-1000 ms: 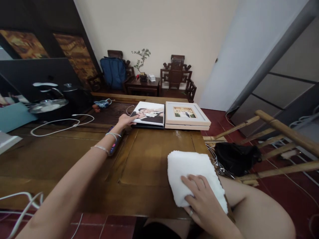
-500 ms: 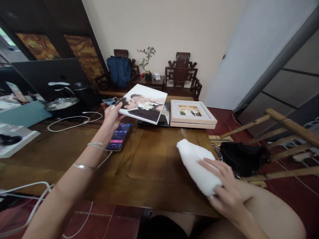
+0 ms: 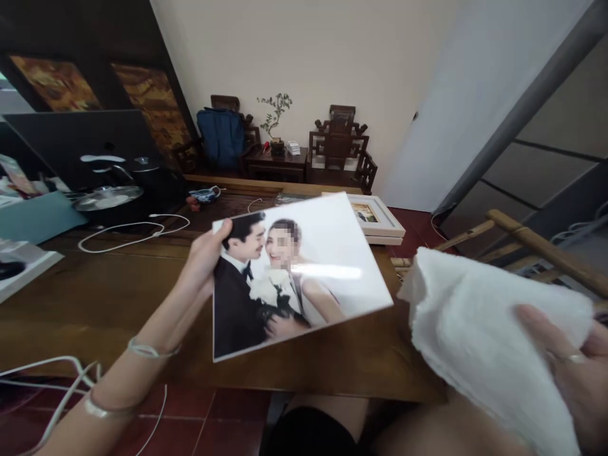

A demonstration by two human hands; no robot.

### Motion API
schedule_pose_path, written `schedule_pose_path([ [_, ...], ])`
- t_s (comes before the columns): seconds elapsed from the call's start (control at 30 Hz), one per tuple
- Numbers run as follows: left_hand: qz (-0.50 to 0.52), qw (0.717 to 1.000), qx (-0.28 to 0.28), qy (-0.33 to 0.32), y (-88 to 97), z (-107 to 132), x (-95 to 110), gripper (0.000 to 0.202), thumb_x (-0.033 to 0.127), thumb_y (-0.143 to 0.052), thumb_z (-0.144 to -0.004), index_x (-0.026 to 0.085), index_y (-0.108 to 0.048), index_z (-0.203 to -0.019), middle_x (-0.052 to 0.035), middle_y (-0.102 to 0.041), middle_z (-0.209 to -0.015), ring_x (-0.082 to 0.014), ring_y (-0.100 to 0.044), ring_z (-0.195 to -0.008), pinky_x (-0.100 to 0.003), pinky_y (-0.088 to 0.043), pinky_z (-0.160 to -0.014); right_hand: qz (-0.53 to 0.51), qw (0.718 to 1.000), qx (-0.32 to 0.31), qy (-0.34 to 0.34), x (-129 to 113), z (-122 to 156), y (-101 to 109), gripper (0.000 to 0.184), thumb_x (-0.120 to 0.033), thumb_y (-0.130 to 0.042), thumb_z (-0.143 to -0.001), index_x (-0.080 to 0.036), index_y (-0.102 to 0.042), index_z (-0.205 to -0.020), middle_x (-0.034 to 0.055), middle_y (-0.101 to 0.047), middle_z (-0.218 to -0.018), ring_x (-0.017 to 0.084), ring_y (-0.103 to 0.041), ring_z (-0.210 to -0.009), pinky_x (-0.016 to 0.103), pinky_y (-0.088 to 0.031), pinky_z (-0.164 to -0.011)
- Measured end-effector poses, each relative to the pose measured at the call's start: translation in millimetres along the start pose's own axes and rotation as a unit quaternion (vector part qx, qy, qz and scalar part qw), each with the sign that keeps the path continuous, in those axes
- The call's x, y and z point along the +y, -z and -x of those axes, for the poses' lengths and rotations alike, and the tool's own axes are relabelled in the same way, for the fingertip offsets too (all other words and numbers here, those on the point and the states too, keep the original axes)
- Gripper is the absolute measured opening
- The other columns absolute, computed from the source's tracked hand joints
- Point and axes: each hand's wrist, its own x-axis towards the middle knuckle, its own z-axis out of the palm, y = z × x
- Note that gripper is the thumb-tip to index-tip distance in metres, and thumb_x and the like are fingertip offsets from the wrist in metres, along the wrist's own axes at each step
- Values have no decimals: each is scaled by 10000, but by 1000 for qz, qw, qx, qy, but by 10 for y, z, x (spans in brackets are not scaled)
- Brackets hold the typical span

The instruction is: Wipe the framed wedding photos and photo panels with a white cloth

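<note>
My left hand (image 3: 203, 258) grips the left edge of a glossy photo panel (image 3: 327, 253), thumb on its front. The panel shows a couple with white flowers and is tilted above the table, catching a streak of light. At the right, my right hand (image 3: 565, 354) is closed on a white cloth (image 3: 475, 316), which hangs spread out beside the panel without touching it. Motion blurs this hand a little. Behind the panel, a light wood picture frame (image 3: 387, 218) is partly covered.
The brown wooden table (image 3: 142, 297) carries a white cable (image 3: 128, 247), a glass-lidded pot (image 3: 109, 197) and a teal box (image 3: 42, 215) on the left. A bamboo chair (image 3: 536, 240) stands at the right. Wooden armchairs (image 3: 339, 139) and a potted plant (image 3: 276, 120) are behind.
My left hand has brought the photo panel closer and turned its face toward me; it now hides the phone. My right hand has lifted the cloth off the table, rightward, and it has opened out.
</note>
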Motion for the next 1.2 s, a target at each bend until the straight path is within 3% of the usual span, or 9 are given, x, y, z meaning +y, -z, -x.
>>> schedule_pose_path([
  [0.17,-35,995,-52,77,-132,43,-448,140,231,-655,-791,98,-680,-827,-65,-731,-662,-167,-674,-502,-238,-539,-514,-28,995,-95,-29,-148,-149,-30,470,-572,-757,-538,-229,-686,-851,55,-708,-857,277,-626,-687,361,-486,-526],
  [0.33,-43,986,-104,122,-188,-90,-796,184,261,-687,-754,93,-674,-828,-68,-724,-641,-166,-668,-496,-236,-526,-518,97,978,-83,167,-163,-333,-21,399,-565,-742,-587,-237,-681,-806,20,-682,-794,244,-624,-672,351,-480,-582],
  [0.47,-49,981,-130,133,-253,-131,-949,249,320,-729,-700,103,-671,-806,-70,-723,-649,-184,-669,-511,-269,-529,-543,172,927,-97,318,-117,-519,-68,368,-578,-647,-710,-222,-568,-667,36,-613,-746,200,-584,-635,321,-449,-546],
  [0.6,-63,979,-139,139,-327,-133,-1035,274,344,-761,-652,110,-664,-758,-63,-705,-602,-191,-659,-507,-273,-511,-533,203,875,-92,430,-45,-593,-215,231,-420,-580,-833,-224,-526,-724,63,-604,-815,204,-612,-751,301,-474,-600],
  [0.7,-72,978,-147,131,-362,-150,-1081,302,367,-781,-616,119,-665,-741,-59,-700,-593,-199,-660,-522,-280,-504,-543,224,858,-97,451,-23,-472,-423,105,-149,-480,-855,-215,-518,-782,109,-604,-1143,237,-615,-988,308,-509,-690],
  [0.8,-81,979,-151,115,-383,-196,-1130,346,406,-794,-583,125,-668,-739,-54,-702,-607,-198,-658,-541,-282,-501,-564,226,842,-132,471,-40,-198,-694,281,38,-377,-772,-194,-531,-813,106,-440,-1411,264,-506,-1202,371,-516,-847],
  [0.97,-114,980,-143,84,-425,-302,-1208,390,464,-791,-557,125,-666,-702,-50,-705,-626,-193,-653,-558,-274,-482,-561,180,792,-243,530,-114,368,-1023,294,48,-416,-780,-182,-585,-852,128,-466,-1398,288,-362,-1328,496,-455,-985],
  [1.1,-152,976,-143,65,-406,-309,-1204,382,442,-804,-549,120,-653,-687,-50,-699,-623,-181,-648,-554,-263,-477,-554,158,775,-304,531,-150,646,-1043,367,93,-402,-664,-184,-595,-809,107,-474,-1398,307,-243,-1379,628,-317,-1045],
  [1.2,-178,969,-161,53,-314,-253,-1154,482,334,-863,-485,118,-660,-864,-78,-731,-767,-198,-681,-659,-283,-514,-633,160,774,-320,522,-138,712,-1019,362,93,-393,-621,-178,-587,-764,111,-438,-1425,330,-211,-1384,678,-271,-1036],
])
